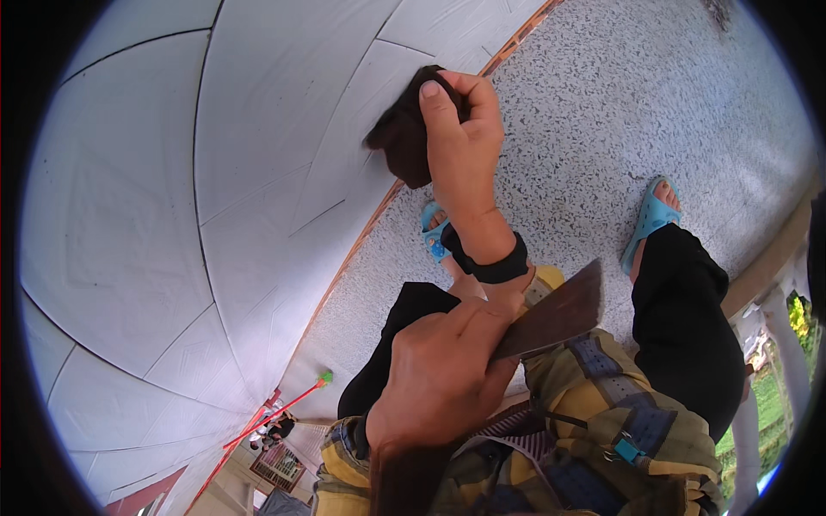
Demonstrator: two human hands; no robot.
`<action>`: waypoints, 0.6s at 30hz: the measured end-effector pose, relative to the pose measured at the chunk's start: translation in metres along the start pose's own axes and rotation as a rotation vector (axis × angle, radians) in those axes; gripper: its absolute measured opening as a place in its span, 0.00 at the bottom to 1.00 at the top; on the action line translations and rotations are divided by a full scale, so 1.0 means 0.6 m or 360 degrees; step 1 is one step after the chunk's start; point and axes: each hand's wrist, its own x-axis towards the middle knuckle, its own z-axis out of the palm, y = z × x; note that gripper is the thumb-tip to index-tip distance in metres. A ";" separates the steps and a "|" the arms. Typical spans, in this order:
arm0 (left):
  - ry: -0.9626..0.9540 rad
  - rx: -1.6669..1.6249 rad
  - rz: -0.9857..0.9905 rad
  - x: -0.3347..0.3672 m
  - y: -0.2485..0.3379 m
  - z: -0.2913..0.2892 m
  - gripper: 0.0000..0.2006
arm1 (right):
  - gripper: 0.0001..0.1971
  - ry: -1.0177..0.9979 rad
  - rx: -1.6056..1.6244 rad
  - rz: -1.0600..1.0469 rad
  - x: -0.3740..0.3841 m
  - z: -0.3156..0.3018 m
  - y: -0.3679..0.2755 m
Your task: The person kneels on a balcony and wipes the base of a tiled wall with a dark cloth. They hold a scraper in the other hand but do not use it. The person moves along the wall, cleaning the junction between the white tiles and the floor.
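My right hand (465,142) reaches out over the pale tiled wall (275,112), its thumb and fingers pinched on a dark brown cloth (409,138). The cloth hangs loosely and appears to lie against the tiles close to where they meet the floor; its left edge is a little blurred. Nearer to me, my left hand (443,370) is closed around a scraper. The scraper's flat, dull metal blade (559,316) points up and to the right, passing in front of my right sleeve. Its handle is hidden inside my left hand.
A speckled grey floor (585,120) runs beside the wall, with an orange-brown strip (370,228) along their joint. My feet wear blue slippers (651,211). A long red pole with a green end (323,378) leans lower left. A pale railing (779,331) stands at right.
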 end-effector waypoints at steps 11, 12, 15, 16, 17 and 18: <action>0.0321 -0.0281 -0.0422 -0.042 -0.017 -0.020 0.10 | 0.11 0.0499 -0.0367 0.0514 0.109 -0.057 0.201; 0.0368 -0.0346 -0.0416 -0.047 -0.010 -0.017 0.10 | 0.11 0.0446 -0.0239 0.0642 0.081 -0.052 0.196; 0.0341 -0.0323 0.0001 -0.050 -0.009 -0.014 0.10 | 0.09 0.0151 -0.0006 0.0721 -0.025 0.011 0.095; 0.0359 -0.0336 0.0006 -0.050 -0.011 -0.013 0.10 | 0.08 -0.0074 -0.0113 0.0258 -0.077 0.033 0.051; 0.0351 -0.0368 -0.0149 -0.053 -0.013 -0.015 0.10 | 0.08 -0.0274 -0.0250 -0.0140 -0.122 0.055 0.014; 0.0326 -0.0403 -0.0339 -0.057 -0.014 -0.018 0.11 | 0.08 -0.0270 -0.0295 -0.0203 -0.138 0.072 -0.002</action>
